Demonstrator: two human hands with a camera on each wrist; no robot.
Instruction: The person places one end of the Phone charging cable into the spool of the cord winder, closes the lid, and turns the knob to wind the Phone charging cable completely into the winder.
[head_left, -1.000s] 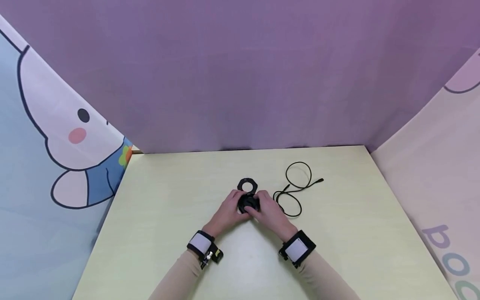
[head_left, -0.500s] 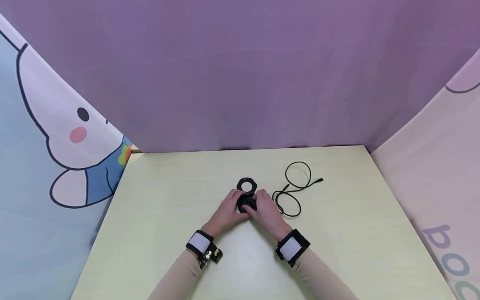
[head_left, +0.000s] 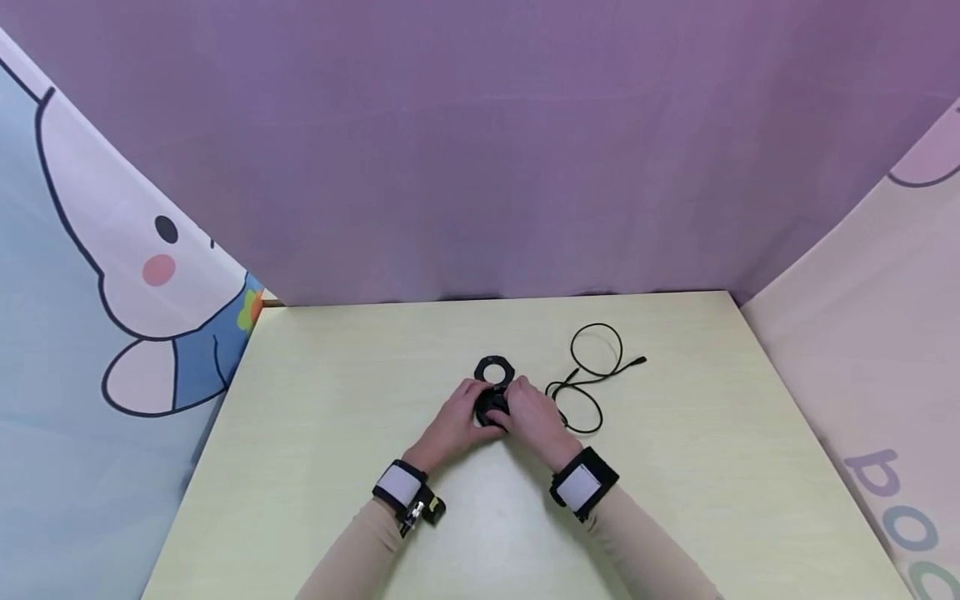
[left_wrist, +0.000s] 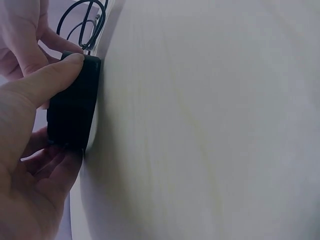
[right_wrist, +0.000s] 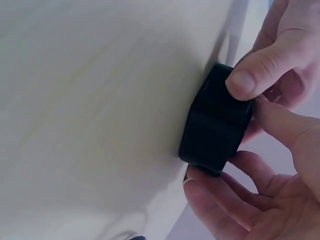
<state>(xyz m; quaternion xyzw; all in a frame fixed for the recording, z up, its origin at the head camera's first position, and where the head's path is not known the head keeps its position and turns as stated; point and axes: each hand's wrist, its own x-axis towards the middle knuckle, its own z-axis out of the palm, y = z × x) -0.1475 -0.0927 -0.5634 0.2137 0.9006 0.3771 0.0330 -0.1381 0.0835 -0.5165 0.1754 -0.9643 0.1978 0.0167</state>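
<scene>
A black case point(head_left: 489, 405) with flat-sided walls stands on the table between both hands, its ring-shaped lid point(head_left: 495, 361) folded out flat behind it. My left hand point(head_left: 456, 421) grips its left side; in the left wrist view the left thumb point(left_wrist: 62, 75) lies across the near wall and the fingertips curl round the far edge. From the right, my right hand point(head_left: 537, 422) holds the case, its thumb reaching over the top and its fingers curled at the edge point(right_wrist: 227, 200). The inside of the case is mostly hidden by fingers and too dark to make out.
A thin black cable point(head_left: 638, 362) lies in loose loops just right of the right hand. The pale table point(head_left: 337, 358) ends at a purple cloth point(head_left: 480, 167) behind. Printed cloths hang at the left point(head_left: 67, 467) and right point(head_left: 862, 317).
My right hand has shifted slightly left and its fingers have closed in over the case. The left hand, lid and cable stay in place.
</scene>
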